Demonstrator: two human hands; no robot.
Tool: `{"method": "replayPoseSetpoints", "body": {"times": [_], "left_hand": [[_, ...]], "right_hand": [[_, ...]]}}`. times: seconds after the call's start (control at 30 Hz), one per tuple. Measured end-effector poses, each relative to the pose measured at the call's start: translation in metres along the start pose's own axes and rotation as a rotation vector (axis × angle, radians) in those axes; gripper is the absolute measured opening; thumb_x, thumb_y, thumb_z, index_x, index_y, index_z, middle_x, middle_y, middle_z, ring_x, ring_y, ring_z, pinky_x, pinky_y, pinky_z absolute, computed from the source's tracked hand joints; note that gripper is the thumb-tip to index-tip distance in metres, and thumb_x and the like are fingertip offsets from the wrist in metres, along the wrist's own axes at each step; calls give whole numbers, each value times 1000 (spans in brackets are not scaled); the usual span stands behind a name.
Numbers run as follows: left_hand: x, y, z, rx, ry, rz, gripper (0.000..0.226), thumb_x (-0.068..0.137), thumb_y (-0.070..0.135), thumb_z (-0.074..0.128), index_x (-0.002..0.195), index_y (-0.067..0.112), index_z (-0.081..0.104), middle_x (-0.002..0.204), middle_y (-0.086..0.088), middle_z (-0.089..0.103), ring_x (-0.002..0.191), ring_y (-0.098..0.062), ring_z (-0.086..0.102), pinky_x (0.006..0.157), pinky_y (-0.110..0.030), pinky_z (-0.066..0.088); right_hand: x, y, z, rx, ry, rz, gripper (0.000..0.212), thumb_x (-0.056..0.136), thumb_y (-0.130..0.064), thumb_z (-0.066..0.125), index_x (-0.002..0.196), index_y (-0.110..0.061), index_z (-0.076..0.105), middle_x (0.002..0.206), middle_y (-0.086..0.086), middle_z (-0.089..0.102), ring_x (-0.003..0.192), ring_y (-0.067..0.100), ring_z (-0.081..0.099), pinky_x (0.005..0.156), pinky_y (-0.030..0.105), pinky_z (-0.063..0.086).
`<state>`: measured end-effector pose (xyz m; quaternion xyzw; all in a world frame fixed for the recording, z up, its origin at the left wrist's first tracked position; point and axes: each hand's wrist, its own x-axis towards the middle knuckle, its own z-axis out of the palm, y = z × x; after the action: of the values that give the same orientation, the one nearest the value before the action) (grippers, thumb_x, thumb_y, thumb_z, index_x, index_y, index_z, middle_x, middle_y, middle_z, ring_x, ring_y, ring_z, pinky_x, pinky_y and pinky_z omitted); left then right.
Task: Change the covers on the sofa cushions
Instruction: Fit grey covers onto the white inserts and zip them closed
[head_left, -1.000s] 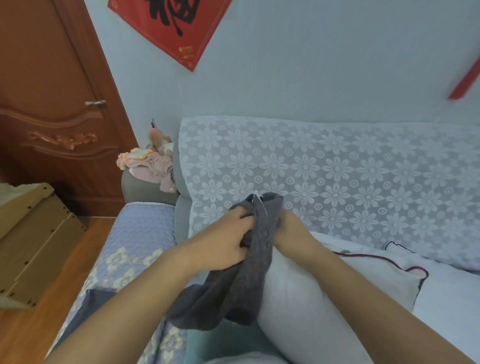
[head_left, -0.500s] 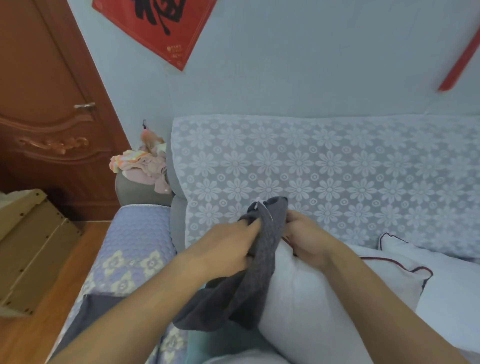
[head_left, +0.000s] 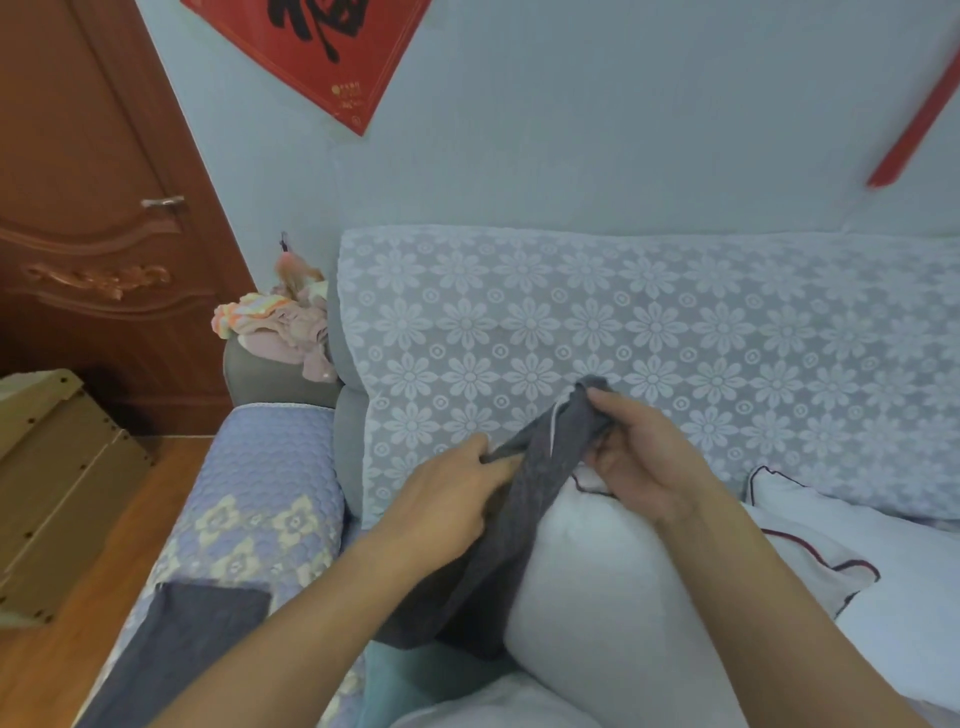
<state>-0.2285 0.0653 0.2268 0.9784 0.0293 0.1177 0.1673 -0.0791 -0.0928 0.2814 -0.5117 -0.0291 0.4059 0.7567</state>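
We find the dark grey knitted cushion cover (head_left: 524, 499) held by both hands. Our right hand (head_left: 641, 462) has its fingers curled around the cover's bunched top corner; our left hand (head_left: 447, 504) pinches a fold just beside it, lower down. The cover drapes limp against the left edge of the plump white cushion insert (head_left: 613, 587), whose upper corner sits under the right hand. Behind stands the sofa back with white floral lace (head_left: 675, 332). The quilted lavender armrest (head_left: 260, 499) lies to the left.
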Motion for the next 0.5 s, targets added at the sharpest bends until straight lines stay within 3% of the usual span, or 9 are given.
{"method": "replayPoseSetpoints", "body": {"times": [0.1,0.2,0.27,0.3,0.37,0.43,0.5], "left_hand": [[6,-10,-12,-101,105,-201,60,98,23,56,145,54,37,93,5,38,81,-21,53,70,-32,45],[13,-8,-25,-131,158,-246,60,94,21,60,144,50,43,90,9,35,83,-18,52,68,-29,38],[13,4,-35,-128,143,-172,58,93,18,60,144,45,46,90,12,34,82,-15,50,67,-28,36],[11,12,-38,-116,126,-113,59,93,15,59,144,42,47,92,12,33,83,-15,50,68,-28,37],[6,35,-47,-96,115,4,60,90,13,54,144,39,49,94,13,31,83,-15,48,68,-29,38],[9,54,-58,-96,161,40,59,88,16,48,142,39,50,93,14,27,80,-13,42,66,-28,36],[20,62,-74,-136,242,-24,60,87,13,49,141,40,51,92,14,32,80,-11,45,68,-25,37]], "right_hand": [[-22,-12,4,22,-8,-34,18,94,-1,50,106,0,64,93,18,69,75,25,69,68,36,62],[-40,-17,13,-87,-20,-62,15,96,-17,57,111,-14,61,81,7,60,55,15,50,52,29,50],[-45,-25,20,-244,38,-88,32,94,-40,62,119,-21,58,91,1,62,65,17,59,60,34,56],[-47,-29,23,-363,73,-127,42,91,-51,62,126,-28,56,101,-2,65,79,17,66,73,39,60],[-52,-33,27,-634,138,-267,55,80,-69,62,131,-50,50,120,-7,59,106,13,65,94,43,55],[-58,-36,30,-906,127,-423,53,79,-66,65,129,-56,49,126,-11,43,114,-4,52,100,21,44],[-61,-46,35,-1149,88,-590,49,83,-43,73,129,-45,56,124,-11,36,111,-18,42,91,-1,33]]}}
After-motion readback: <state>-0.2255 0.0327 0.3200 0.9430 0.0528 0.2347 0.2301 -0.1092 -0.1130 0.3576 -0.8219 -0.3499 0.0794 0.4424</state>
